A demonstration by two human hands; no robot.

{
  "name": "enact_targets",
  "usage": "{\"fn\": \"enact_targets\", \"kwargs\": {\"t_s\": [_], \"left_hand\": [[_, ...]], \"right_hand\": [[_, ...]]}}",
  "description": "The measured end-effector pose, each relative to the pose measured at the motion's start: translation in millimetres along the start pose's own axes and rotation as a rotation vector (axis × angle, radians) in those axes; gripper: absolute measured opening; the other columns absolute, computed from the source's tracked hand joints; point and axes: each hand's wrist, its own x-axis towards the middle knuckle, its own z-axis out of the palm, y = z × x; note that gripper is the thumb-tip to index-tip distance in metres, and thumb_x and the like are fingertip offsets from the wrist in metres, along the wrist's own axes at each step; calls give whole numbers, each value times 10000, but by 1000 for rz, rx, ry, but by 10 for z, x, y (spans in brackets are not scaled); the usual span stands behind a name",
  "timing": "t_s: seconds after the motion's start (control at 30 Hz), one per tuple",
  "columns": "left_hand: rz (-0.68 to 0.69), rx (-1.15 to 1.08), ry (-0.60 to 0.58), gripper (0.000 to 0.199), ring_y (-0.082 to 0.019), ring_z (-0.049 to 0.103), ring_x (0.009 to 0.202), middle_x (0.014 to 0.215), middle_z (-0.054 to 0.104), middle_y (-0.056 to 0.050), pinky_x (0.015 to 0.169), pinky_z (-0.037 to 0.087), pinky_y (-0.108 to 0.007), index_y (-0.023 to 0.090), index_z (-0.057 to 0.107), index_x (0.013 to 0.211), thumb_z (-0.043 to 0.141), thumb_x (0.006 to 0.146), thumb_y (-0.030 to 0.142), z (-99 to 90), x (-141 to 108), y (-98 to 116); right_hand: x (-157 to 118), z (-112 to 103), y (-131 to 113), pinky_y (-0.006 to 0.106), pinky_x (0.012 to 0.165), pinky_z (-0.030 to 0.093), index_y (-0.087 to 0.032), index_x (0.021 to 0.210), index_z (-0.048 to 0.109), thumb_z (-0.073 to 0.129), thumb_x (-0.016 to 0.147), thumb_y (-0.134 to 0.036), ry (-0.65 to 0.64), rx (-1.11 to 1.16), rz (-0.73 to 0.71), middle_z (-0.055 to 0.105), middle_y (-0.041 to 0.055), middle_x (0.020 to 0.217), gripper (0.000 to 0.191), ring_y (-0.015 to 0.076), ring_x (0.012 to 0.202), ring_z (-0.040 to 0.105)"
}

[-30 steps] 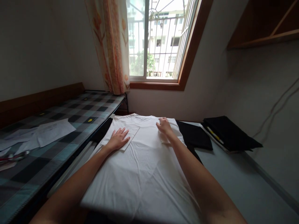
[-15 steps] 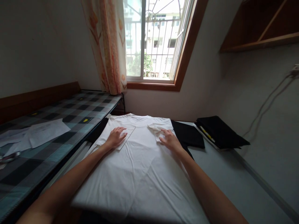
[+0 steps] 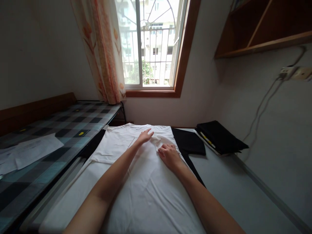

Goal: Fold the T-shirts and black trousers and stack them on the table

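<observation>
The shirt lies spread on the table before you, collar at the far end, both sleeves turned in. It looks thin, light and soft, so expect it to crease and shift easily (nothing fragile here); the doubled sleeve edges and the shoulders are probably the best places to take hold. Your right hand is at the near edge of the right sleeve, fingers curled; whether they pinch the cloth, I cannot tell. Just beyond, your left hand reaches across the middle, fingers extended and gripping nothing visible. A black garment shows from under the shirt at both sides. Compared with half a second ago, your left hand is off the left sleeve and beside the right one, and more of the socket on the wall shows.
</observation>
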Motion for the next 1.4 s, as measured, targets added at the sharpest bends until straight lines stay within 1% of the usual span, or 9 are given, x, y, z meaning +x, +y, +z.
{"fn": "enact_targets", "kwargs": {"t_s": [0.07,0.2,0.37,0.47,0.53,0.63,0.8,1.1,1.4], "left_hand": [[34,-62,5,347,-253,608,1089,1165,679,-127,840,484,-288,159,701,1060,638,794,372,87,33,8],[32,-131,-11,247,-229,667,886,897,737,-108,768,503,-291,112,738,855,625,775,316,126,29,-46],[-5,-236,94,293,-158,647,684,809,727,-85,623,498,-243,101,730,978,610,741,224,55,-30,-111],[-32,-274,157,286,-133,620,610,723,702,-67,562,476,-215,90,732,953,614,716,199,30,-52,-133],[-40,-276,157,265,-123,598,559,657,677,-50,525,458,-206,84,736,906,645,676,181,24,-71,-138],[-40,-224,136,276,-115,563,478,574,632,-20,477,440,-207,83,728,904,665,648,166,9,-117,-119],[-66,-144,109,281,-120,559,422,543,606,-8,446,449,-212,78,709,921,619,658,119,-44,-194,-38],[-107,6,125,235,-158,644,557,622,676,-66,545,486,-222,83,732,853,616,649,94,-76,-160,-85],[-116,63,63,176,-136,628,557,592,653,-31,544,468,-200,101,725,766,610,635,76,-89,-175,-98]], "right_hand": [[3,14,19,328,888,345,-200,872,691,493,918,-216,5,31,3,654,62,937,203,196,923,570],[-4,16,49,293,863,361,-192,837,673,545,844,-144,15,148,-8,658,48,912,137,182,899,573],[-43,-62,75,263,806,372,-186,837,636,532,812,-132,72,291,-9,644,28,850,120,158,820,570],[-67,-97,110,248,734,372,-194,841,623,522,788,-122,17,322,1,623,10,797,135,144,743,542],[-83,-100,149,261,771,368,-202,892,637,553,756,-132,-31,298,-31,625,18,851,175,157,799,542],[-108,-91,226,324,904,331,-221,1077,638,606,689,-135,-89,217,-47,606,59,1060,398,212,1004,517],[-139,-108,379,373,927,295,-250,1246,566,513,688,-31,-75,15,110,504,104,1261,602,258,1115,452],[-140,-223,437,347,767,303,-209,1062,598,493,817,-108,-127,-167,379,589,103,1015,285,254,945,537],[-135,-303,416,329,750,308,-198,965,625,500,827,-144,-230,-136,478,603,87,1016,194,224,915,600]]}}
